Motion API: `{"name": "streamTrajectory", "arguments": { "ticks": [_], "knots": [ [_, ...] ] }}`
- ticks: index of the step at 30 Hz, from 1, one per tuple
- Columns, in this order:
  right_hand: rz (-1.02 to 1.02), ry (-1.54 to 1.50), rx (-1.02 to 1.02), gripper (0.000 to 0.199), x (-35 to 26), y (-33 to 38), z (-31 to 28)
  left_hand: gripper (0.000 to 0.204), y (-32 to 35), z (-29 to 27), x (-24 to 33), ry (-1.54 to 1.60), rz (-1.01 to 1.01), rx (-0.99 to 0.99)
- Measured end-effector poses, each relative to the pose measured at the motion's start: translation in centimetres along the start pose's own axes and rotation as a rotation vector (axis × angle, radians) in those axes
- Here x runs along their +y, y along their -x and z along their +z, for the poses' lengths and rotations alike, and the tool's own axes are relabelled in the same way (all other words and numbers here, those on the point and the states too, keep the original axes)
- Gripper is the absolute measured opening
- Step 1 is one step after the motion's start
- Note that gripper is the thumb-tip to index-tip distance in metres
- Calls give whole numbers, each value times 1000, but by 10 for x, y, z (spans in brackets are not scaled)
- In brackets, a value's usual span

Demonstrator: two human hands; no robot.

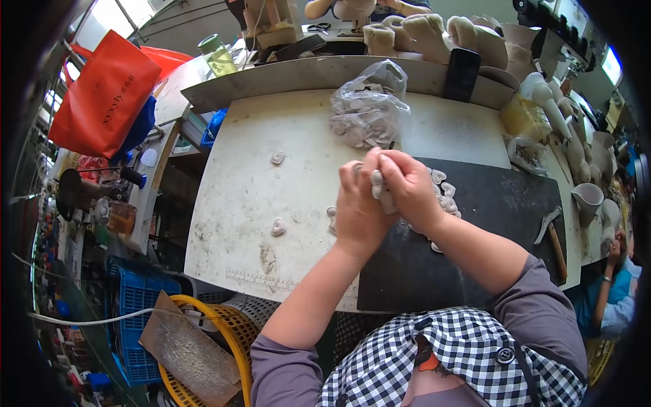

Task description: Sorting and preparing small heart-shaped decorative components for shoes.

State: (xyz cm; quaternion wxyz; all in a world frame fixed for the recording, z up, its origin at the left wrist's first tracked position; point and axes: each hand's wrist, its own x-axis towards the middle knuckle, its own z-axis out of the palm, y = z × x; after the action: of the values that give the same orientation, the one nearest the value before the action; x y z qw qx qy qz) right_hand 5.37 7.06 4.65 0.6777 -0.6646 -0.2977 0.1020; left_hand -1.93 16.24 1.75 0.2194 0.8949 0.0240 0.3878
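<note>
My left hand and my right hand meet above the white worktable, both closed around small pale heart-shaped pieces held between the fingers. More of these heart pieces lie in a heap on the black mat just right of my hands. Two loose heart pieces sit on the white surface, one to the upper left and one to the lower left. A clear plastic bag full of such pieces stands behind my hands.
A hammer lies on the mat's right side. Pale shoe forms and a black phone line the raised back ledge. A red bag, blue crates and a yellow basket are on the left. Another person's arm is at right.
</note>
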Motion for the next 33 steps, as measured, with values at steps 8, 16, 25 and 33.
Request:
{"name": "streamTrajectory", "arguments": {
  "ticks": [8, 16, 25, 33],
  "knots": [
    [-110, 245, 124, 32, 32, 53, -115, 108, 9, 55, 75, 341, -42, -282],
    [-63, 230, 156, 35, 28, 67, -141, 102, -6, -7, 54, 502, -174, -546],
    [-174, 398, 199, 31, 33, 90, -163, 85, 98, -54, -38, -328, -696, -314],
    [-199, 432, 193, 30, 33, 92, -159, 29, 68, -24, -57, -77, -315, -373]
  ]
}}
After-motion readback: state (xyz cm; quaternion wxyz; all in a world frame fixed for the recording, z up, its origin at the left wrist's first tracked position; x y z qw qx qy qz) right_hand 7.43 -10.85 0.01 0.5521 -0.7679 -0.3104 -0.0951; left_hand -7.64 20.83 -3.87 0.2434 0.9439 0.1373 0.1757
